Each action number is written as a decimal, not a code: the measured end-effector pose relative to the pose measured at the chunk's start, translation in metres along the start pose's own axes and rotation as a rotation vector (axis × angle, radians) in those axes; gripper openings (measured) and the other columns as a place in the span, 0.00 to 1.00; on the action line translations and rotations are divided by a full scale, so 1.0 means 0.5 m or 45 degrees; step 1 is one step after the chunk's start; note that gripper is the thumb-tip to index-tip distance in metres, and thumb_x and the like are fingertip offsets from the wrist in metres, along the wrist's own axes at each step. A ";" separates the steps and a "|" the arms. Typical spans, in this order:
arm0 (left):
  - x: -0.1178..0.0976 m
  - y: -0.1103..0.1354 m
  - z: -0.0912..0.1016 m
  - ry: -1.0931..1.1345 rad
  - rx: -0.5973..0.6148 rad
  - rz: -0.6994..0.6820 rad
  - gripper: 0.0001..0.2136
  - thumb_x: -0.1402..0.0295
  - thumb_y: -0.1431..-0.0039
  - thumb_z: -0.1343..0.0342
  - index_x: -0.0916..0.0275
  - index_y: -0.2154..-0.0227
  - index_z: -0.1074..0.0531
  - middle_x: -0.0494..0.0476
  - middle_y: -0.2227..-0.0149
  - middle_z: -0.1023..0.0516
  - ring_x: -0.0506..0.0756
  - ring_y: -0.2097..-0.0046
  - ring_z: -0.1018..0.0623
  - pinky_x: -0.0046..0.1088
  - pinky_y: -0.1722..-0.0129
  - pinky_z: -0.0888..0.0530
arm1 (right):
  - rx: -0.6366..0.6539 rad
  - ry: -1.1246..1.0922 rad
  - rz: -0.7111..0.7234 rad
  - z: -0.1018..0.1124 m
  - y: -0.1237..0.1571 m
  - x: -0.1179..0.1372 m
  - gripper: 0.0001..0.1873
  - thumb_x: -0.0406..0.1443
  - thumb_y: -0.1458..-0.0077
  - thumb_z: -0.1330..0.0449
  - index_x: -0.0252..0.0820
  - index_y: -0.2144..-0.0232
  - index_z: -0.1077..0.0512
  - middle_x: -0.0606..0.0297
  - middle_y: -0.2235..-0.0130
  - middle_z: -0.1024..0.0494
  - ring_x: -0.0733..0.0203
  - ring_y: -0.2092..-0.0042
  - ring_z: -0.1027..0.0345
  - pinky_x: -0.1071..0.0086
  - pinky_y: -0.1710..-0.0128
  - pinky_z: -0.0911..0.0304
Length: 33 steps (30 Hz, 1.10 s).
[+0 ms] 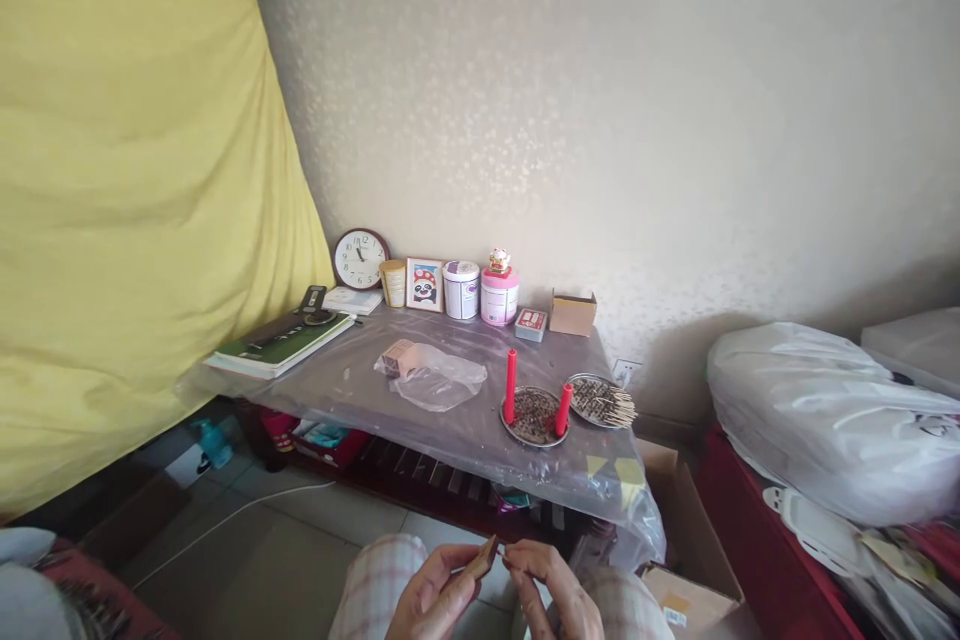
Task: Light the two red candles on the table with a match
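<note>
My left hand [442, 592] comes up from the bottom edge, fingers closed round a small matchbox [484, 557] with a dark side. Close by on its right, my right hand [551, 588] pinches a thin matchstick [501, 550], its pale end close to the box's dark side. Whether the two touch is too small to tell. Beyond the hands, a round metal tray [534, 420] of dark grains holds a tall red candle [511, 388] and a shorter red candle [563, 410], both upright. A second round tray [592, 400] carries several pale sticks [620, 409].
The plastic-covered table [450, 430] bears a crumpled plastic bag [439, 380], a small box [399, 358], books [281, 345], a clock [361, 258], tins [461, 290] and a framed picture [424, 284]. A cardboard box [694, 530] stands at right; a yellow curtain [135, 200] hangs left.
</note>
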State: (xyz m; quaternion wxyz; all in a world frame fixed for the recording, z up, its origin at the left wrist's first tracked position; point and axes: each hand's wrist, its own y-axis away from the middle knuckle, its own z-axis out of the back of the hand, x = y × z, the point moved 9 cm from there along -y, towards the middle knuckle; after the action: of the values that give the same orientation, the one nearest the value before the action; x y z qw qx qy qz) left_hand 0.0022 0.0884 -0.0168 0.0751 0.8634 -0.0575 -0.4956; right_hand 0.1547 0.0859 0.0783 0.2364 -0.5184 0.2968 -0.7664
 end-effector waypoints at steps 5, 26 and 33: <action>-0.036 0.013 -0.018 0.030 -0.026 -0.004 0.14 0.59 0.52 0.37 0.59 0.64 0.22 0.61 0.57 0.19 0.62 0.50 0.25 0.39 0.47 0.34 | 0.106 0.005 0.002 0.020 -0.036 0.027 0.07 0.35 0.39 0.45 0.45 0.61 0.27 0.63 0.64 0.19 0.62 0.61 0.23 0.77 0.60 0.28; -0.091 0.014 -0.092 0.218 0.117 -0.087 0.09 0.68 0.42 0.46 0.61 0.60 0.25 0.58 0.54 0.21 0.58 0.48 0.27 0.38 0.43 0.38 | -0.035 0.191 0.089 0.025 -0.056 0.058 0.08 0.31 0.40 0.45 0.43 0.60 0.27 0.61 0.63 0.19 0.60 0.60 0.24 0.69 0.59 0.27; -0.086 0.008 -0.092 0.181 0.134 -0.088 0.09 0.68 0.42 0.45 0.62 0.61 0.25 0.59 0.55 0.20 0.57 0.49 0.27 0.36 0.44 0.37 | -0.014 0.136 0.123 0.019 -0.049 0.057 0.08 0.31 0.41 0.44 0.43 0.59 0.28 0.61 0.62 0.20 0.61 0.60 0.24 0.71 0.60 0.27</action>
State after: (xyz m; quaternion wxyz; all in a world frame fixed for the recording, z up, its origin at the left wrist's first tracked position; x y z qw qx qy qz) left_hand 0.0203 0.0955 0.0432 0.0165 0.9005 -0.0481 -0.4318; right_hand 0.1524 0.0820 0.1169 0.2542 -0.4631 0.3379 -0.7789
